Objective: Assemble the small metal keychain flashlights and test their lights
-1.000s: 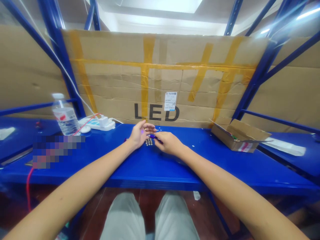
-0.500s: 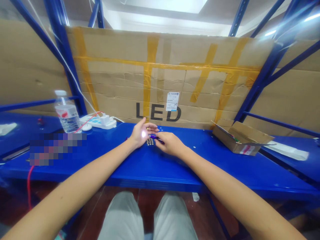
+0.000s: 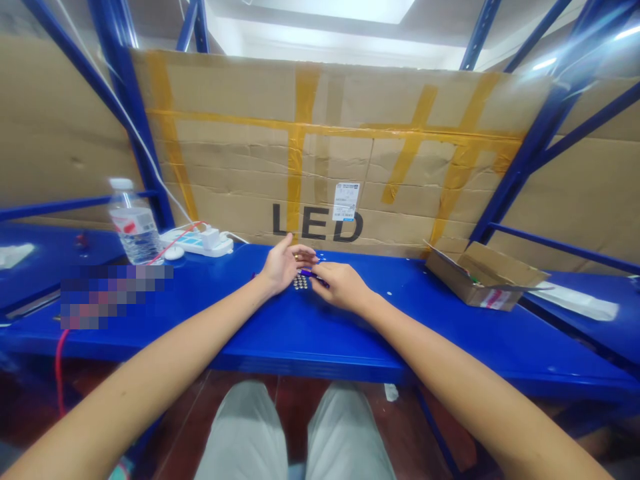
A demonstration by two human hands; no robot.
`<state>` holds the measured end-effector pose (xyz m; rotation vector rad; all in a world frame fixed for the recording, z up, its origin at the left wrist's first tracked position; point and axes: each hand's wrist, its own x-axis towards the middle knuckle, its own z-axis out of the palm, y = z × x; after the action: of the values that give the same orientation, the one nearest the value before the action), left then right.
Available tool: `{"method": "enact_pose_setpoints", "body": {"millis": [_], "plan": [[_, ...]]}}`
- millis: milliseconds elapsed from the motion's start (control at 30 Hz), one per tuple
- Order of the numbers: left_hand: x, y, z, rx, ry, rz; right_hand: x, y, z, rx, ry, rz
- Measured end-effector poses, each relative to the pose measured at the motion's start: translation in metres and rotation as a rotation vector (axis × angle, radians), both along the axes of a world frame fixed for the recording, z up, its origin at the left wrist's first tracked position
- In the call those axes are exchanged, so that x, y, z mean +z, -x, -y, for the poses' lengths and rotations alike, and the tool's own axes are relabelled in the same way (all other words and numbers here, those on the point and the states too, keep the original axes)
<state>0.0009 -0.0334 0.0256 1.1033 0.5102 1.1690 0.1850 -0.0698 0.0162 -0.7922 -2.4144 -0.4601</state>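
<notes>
My right hand (image 3: 340,283) is closed round a small purple flashlight (image 3: 306,273), which points left at my other palm. Across from it, my left hand (image 3: 281,267) is open, thumb up and fingers stretched to the right with a slight curl. No light spot shows on that palm. Below and between the two hands, several small round silver button cells (image 3: 301,283) lie grouped on the blue table (image 3: 310,333). A small dark purple piece (image 3: 254,275) shows just behind my left wrist, mostly hidden.
On the left stand a water bottle (image 3: 135,227) and a white power strip (image 3: 213,245) with cables. An open cardboard box (image 3: 487,280) sits at the right. A large cardboard sheet (image 3: 240,160) marked LED closes off the back. Blue rack posts (image 3: 515,177) rise on both sides.
The bright light spot on my left palm has gone out. Both hands and the flashlight stay almost where they were.
</notes>
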Motion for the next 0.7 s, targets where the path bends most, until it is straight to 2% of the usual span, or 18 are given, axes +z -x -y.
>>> {"method": "enact_pose_setpoints", "body": {"millis": [700], "plan": [[-0.0011, -0.0007, -0.0014, 0.012, 0.01, 0.02, 0.0042, 0.0031, 0.0031, -0.054, 0.026, 0.02]]}}
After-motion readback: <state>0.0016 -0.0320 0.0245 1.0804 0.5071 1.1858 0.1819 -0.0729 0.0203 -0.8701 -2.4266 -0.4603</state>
